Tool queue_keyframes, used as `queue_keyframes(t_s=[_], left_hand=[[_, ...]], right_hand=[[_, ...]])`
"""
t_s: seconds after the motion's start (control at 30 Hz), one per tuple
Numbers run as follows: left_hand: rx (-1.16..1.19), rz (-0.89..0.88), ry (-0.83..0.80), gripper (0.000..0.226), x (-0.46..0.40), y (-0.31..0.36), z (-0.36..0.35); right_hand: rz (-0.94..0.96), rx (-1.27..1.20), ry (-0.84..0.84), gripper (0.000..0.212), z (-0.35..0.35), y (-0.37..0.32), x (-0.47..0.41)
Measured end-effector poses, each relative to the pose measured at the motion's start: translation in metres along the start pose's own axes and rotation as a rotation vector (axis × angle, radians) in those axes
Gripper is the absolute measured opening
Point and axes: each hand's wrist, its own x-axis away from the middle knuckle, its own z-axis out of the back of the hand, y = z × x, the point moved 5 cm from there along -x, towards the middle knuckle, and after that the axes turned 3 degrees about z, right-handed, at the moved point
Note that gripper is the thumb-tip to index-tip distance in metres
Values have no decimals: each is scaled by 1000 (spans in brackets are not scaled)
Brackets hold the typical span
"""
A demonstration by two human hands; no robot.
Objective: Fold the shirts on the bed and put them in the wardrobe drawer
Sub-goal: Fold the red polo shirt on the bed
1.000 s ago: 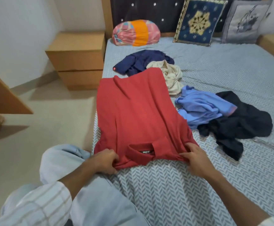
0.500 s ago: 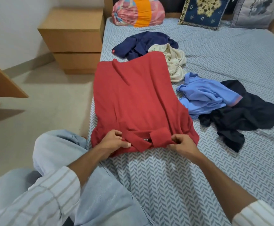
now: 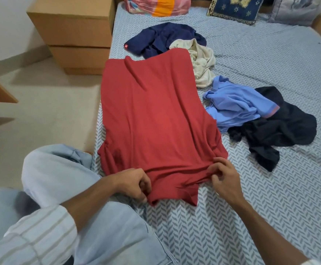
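Both hands, left hand [image 3: 134, 183] and right hand [image 3: 223, 176], now pinch the red shirt [image 3: 156, 115] nearer its collar, which has flipped under; folding proceeds.

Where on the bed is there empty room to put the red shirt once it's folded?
Bare sheet lies on the far right of the bed, between the cushions and the black shirt, and also near the right hand. It is crowded beside the red shirt, where the navy, cream and light blue shirts bunch together.
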Motion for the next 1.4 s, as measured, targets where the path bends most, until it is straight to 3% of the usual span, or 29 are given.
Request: queue_keyframes(t_s=[0.1, 0.27, 0.33, 0.43, 0.5, 0.57, 0.63, 0.73, 0.8, 0.83, 0.97, 1.03, 1.13, 1.23, 1.4], left_hand=[[-26, -36, 86, 33, -5, 7, 4], [-5, -97, 218, 29, -23, 25, 16], [-26, -118, 248, 33, -33, 35, 18], [-104, -151, 256, 48, -49, 57, 14], [-142, -197, 237, 61, -58, 76, 5], [-271, -218, 172, 74, -66, 95, -11], [-442, -191, 105, 72, -71, 109, -26], [-437, -214, 118, 35, -76, 122, -35], [-347, -236, 110, 20, -77, 123, -36], [-303, -243, 96, 17, -77, 123, -36], [-174, -253, 37, 22, -82, 124, -34], [-144, -242, -3, 22, -87, 125, -35], [-121, -223, -52, 18, -96, 127, -39], [-101, -199, -60, 14, -101, 128, -36], [15, -164, 91, 29, -109, 129, -28]], right_hand=[[-311, -10, 61, 29, 8, 17, -5], [-682, -261, 28, 46, 6, 22, -28], [-797, -308, 13, 38, 0, 27, -35], [-946, -576, 3, 15, -4, 32, -46], [-1028, -753, 69, 18, 7, 40, -51], [-1057, -896, 205, 11, 23, 53, -51], [-1095, -950, 222, 13, 29, 68, -47], [-1128, -1016, 54, 18, 20, 63, -41], [-1094, -987, -67, 14, 12, 58, -46], [-1067, -967, -46, 19, 12, 59, -51], [-896, -1003, 451, 46, 44, 71, -74], [-854, -990, 544, 53, 56, 77, -72], [-961, -925, 428, 45, 50, 82, -61], [-1034, -877, 266, 17, 44, 81, -65], [-1089, -750, 27, 40, 48, 84, -89]])
